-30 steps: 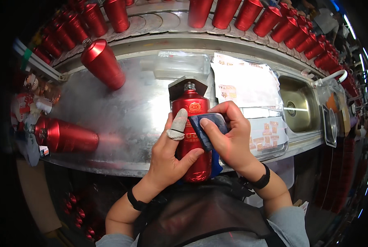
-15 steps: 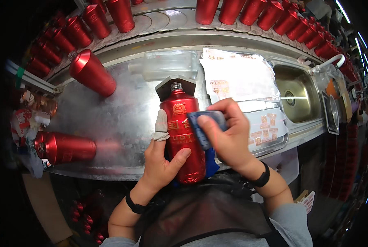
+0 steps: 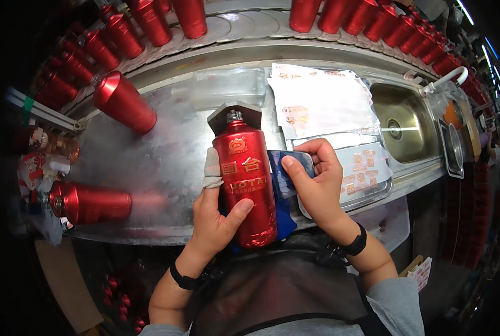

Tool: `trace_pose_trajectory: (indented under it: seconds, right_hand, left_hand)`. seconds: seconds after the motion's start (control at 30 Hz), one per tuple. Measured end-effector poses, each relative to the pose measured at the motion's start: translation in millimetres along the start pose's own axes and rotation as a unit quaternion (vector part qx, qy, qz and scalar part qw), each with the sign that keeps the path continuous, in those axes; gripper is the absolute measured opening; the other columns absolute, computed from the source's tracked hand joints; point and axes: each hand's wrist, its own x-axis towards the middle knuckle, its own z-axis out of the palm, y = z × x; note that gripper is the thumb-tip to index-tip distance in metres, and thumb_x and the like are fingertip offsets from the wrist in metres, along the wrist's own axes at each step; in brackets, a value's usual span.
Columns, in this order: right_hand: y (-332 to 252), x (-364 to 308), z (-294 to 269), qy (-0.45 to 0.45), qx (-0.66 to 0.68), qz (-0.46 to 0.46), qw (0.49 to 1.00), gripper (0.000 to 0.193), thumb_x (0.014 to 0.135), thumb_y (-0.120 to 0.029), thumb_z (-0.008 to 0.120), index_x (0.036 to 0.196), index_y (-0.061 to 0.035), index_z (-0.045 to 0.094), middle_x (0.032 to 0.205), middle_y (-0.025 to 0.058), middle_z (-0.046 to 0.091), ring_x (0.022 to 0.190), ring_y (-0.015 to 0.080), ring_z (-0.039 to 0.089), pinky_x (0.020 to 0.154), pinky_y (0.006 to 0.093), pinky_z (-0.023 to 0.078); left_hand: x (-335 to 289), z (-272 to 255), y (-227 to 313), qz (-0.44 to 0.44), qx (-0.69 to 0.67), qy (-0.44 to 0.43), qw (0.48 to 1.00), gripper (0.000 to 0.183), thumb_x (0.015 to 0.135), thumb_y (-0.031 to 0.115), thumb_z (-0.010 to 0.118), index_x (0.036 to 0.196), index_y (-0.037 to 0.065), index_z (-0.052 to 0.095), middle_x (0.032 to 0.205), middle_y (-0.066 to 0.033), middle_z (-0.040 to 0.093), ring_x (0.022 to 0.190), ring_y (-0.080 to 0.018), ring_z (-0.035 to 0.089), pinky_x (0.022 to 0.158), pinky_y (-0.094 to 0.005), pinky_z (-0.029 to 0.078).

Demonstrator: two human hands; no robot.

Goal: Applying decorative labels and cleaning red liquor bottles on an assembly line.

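Observation:
A red bottle [image 3: 250, 207] with gold lettering lies tilted toward me, its clear threaded neck resting at a notched grey metal bracket [image 3: 252, 116]. My left hand [image 3: 215, 221] grips its left side, thumb across the front; a white finger cover is on one finger. My right hand [image 3: 323, 187] pinches a flat blue cloth-covered pad [image 3: 280, 175] between thumb and fingers, close beside the bottle's right edge. Whether the pad touches the bottle I cannot tell. Blue cloth [image 3: 286, 218] shows beneath the bottle's lower right.
White sheets with gold decals [image 3: 317, 101] lie on a tray right of the bottle, beside a steel sink [image 3: 409, 143]. Two more red bottles, one upper left [image 3: 125, 103] and one lower left [image 3: 96, 203], are on the steel bench. Beyond, a conveyor [image 3: 244, 25] carries several others.
The pad in my right hand has moved off the bottle's front to its right edge. The lettering it partly covered now shows. My left hand stays on the bottle, which has shifted slightly left.

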Motion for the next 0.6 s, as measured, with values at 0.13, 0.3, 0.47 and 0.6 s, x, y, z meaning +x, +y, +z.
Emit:
trace_pose_trajectory:
  seconds: [0.13, 0.3, 0.47, 0.6]
  right_hand:
    - [14.8, 5.7, 1.4, -0.020, -0.131, -0.130, 0.983, 0.019, 0.087, -0.010, 0.072, 0.096, -0.0008, 0.058, 0.078, 0.0064, 0.063, 0.068, 0.0095, 0.058, 0.061, 0.0257, 0.047]
    - [10.6, 0.1, -3.0, 0.002, -0.134, -0.173, 0.976, 0.020, 0.081, -0.004, 0.074, 0.096, -0.0016, 0.062, 0.077, 0.0089, 0.063, 0.066, 0.0188, 0.062, 0.061, 0.0316, 0.047]
    - [-19.9, -2.2, -2.8, -0.173, -0.240, -0.386, 0.874, 0.036, 0.059, 0.006, 0.076, 0.093, -0.0066, 0.072, 0.089, 0.0064, 0.065, 0.079, 0.0257, 0.059, 0.067, 0.0361, 0.046]
    - [-28.8, -12.9, -8.5, -0.242, -0.244, -0.384, 0.857, 0.035, 0.058, 0.002, 0.075, 0.092, -0.0064, 0.071, 0.089, 0.0061, 0.065, 0.080, 0.0256, 0.060, 0.069, 0.0370, 0.046]
  left_hand:
    - [-2.5, 0.1, 0.2, -0.027, -0.018, -0.001, 0.999, 0.087, 0.089, 0.031, 0.071, 0.153, -0.004, 0.023, 0.128, -0.0199, 0.062, 0.115, -0.0257, 0.062, 0.099, -0.0348, 0.046]
    - [-4.6, -4.8, -12.6, -0.029, -0.039, -0.023, 0.999, 0.106, 0.082, 0.045, 0.077, 0.155, -0.003, 0.017, 0.139, -0.0231, 0.052, 0.126, -0.0280, 0.055, 0.105, -0.0358, 0.042]
    - [-19.9, -19.5, -15.8, -0.001, -0.001, -0.066, 0.998, 0.140, 0.060, 0.060, 0.087, 0.156, -0.003, 0.006, 0.149, -0.0265, 0.040, 0.137, -0.0344, 0.043, 0.114, -0.0440, 0.031]
    - [-24.0, -27.2, -7.1, 0.005, 0.107, -0.172, 0.979, 0.153, 0.053, 0.058, 0.090, 0.155, -0.002, -0.007, 0.152, -0.0287, 0.033, 0.144, -0.0413, 0.029, 0.118, -0.0582, 0.001]
